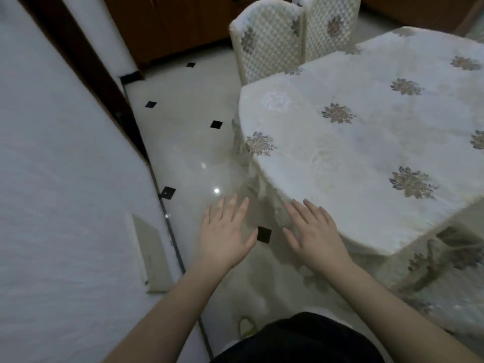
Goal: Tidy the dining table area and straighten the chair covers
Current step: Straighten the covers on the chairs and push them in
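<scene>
Both hands reach forward with fingers spread and straight, holding nothing. The left hand [225, 231] hovers over the glossy tiled floor [188, 142], well clear of any cloth. The right hand [314, 231] is the nearer grip: its fingertips [296, 205] lie at or just over the rounded near edge of the worktop, where the flowered tablecloth [366, 142] drops into folds; whether they touch the fabric cannot be told.

From the right hand the worktop stretches ahead and to the right, its long axis running away toward the far right corner. The draped skirt of the cloth hangs directly below and to the right of that hand, bunched at the near corner.

The two covered chairs [269, 45] stand side by side well ahead of both hands, beyond the far left end of the worktop, their quilted covers upright and tucked against it. They lie nearly straight ahead of the left hand, so reaching them likely means walking forward along the floor between the worktop and the white wall [52, 179].
</scene>
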A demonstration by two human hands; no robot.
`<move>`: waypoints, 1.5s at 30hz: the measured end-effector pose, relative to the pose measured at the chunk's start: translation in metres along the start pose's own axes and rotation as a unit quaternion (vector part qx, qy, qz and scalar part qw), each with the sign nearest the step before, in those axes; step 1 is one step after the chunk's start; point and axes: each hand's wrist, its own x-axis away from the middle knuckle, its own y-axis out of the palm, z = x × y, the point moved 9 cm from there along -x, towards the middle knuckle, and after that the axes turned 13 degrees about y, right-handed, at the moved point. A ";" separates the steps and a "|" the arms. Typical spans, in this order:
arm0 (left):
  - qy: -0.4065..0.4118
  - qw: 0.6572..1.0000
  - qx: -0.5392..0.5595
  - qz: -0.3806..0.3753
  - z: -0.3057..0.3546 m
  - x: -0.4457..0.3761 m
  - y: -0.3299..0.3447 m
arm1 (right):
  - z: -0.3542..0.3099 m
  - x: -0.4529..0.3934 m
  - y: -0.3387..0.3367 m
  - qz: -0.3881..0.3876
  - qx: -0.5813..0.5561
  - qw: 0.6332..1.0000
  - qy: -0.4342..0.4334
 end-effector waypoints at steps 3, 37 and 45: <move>-0.034 0.999 0.014 0.032 -0.027 -0.002 -0.015 | -0.020 -0.018 -0.001 -0.002 0.012 1.000 -0.017; -0.292 0.948 -0.013 0.129 -0.405 -0.123 -0.135 | -0.395 -0.395 -0.065 0.003 0.001 0.958 -0.288; -0.266 0.955 -0.003 0.131 -0.521 -0.185 -0.170 | -0.460 -0.482 -0.078 0.046 -0.014 0.970 -0.237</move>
